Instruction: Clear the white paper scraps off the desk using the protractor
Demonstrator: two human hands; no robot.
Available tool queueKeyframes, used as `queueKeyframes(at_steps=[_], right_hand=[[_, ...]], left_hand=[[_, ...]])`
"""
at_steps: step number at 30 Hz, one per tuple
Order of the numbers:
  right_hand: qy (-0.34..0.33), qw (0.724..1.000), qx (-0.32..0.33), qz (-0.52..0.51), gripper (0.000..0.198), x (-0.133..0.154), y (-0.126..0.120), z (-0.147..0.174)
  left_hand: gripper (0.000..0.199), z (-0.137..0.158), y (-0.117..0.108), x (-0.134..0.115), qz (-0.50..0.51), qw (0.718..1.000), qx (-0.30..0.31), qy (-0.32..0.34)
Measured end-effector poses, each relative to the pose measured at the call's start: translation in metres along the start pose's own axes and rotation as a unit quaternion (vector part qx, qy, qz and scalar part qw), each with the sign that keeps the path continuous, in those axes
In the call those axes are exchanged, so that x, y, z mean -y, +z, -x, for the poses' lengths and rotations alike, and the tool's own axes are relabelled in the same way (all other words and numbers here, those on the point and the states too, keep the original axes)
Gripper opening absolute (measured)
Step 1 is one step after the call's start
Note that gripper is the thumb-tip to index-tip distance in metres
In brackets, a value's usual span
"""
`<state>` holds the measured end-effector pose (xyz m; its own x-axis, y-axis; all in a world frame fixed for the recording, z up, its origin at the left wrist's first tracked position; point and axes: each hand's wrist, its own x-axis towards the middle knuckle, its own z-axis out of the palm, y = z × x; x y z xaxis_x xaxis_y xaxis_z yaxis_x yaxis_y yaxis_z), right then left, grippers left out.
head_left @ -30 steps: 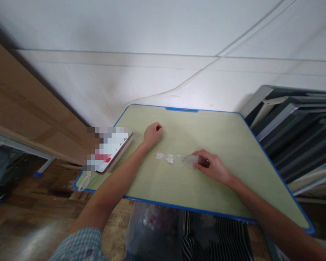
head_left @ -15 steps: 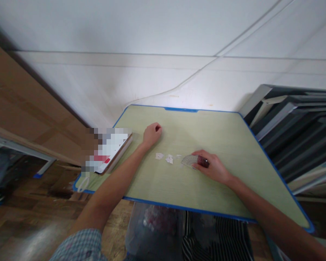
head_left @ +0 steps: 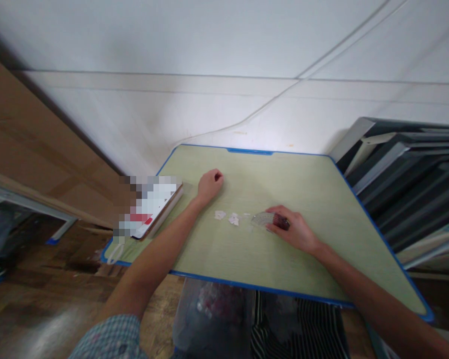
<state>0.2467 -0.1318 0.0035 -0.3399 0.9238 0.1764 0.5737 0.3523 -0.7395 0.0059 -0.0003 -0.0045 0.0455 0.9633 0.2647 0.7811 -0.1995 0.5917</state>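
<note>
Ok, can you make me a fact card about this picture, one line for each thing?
Left hand: curled, nothing visible in it
Right hand: gripping a clear protractor
White paper scraps: on the table, left of the protractor
Table: pale green top, blue edging
White cable: running along the wall

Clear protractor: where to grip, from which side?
Probably pinch the clear protractor by its left end, thumb and finger on opposite edges, coming from the left: that fan-shaped end sticks out, while the right hand covers the other. White scraps lie on the approach side.
</note>
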Motion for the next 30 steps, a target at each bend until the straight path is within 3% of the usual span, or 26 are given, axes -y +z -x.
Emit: queueKeyframes(at_steps=[8, 24, 30], right_hand=[[0.014, 0.999, -0.028, 0.012, 0.025, -0.0003, 0.0000, -0.0010], [-0.027, 0.994, 0.099, 0.020, 0.024, 0.0071, -0.0007, 0.0042], [-0.030, 0.994, 0.095, 0.034, 0.024, 0.0071, 0.0019, 0.0055]], left_hand=[[0.015, 0.0006, -0.0008, -0.0012, -0.004, 1.000, 0.003, -0.005], [0.016, 0.0007, -0.0015, -0.0024, -0.008, 1.000, 0.004, -0.007], [0.017, 0.0010, -0.0021, -0.0026, -0.011, 1.000, 0.006, -0.006]])
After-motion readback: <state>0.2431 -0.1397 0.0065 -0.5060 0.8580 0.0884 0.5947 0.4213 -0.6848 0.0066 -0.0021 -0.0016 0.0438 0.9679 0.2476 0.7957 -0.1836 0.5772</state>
